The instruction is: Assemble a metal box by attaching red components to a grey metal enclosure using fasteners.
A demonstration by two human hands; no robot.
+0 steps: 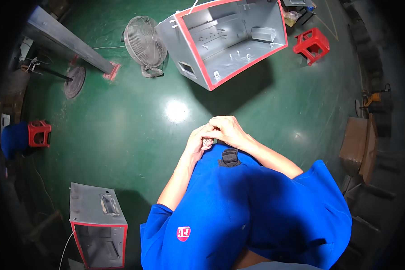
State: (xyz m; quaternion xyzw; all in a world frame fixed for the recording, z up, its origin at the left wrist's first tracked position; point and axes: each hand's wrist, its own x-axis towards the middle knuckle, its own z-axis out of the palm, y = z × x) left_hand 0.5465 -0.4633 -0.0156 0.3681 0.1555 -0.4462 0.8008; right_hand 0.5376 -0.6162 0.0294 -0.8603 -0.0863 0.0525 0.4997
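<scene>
My left hand [198, 141] and my right hand [229, 130] meet in front of my blue shirt [202, 193]. Both have their fingers curled in and touching each other. Between the fingertips something small may be held, but it is too hidden to name. Just behind the hands, a black clip-like piece [230, 157] sits on the front of the shirt. Beyond the hands is a large grey metal box [171, 38] with a red rim around its open side; neither hand touches it.
A grey fan [145, 42] stands left of the large box, near a slanting grey post [76, 42]. Red stools [311, 45] are at far right and left. A smaller red-rimmed metal box [96, 204] is at lower left. Cardboard [353, 141] lies at right on the green floor [135, 126].
</scene>
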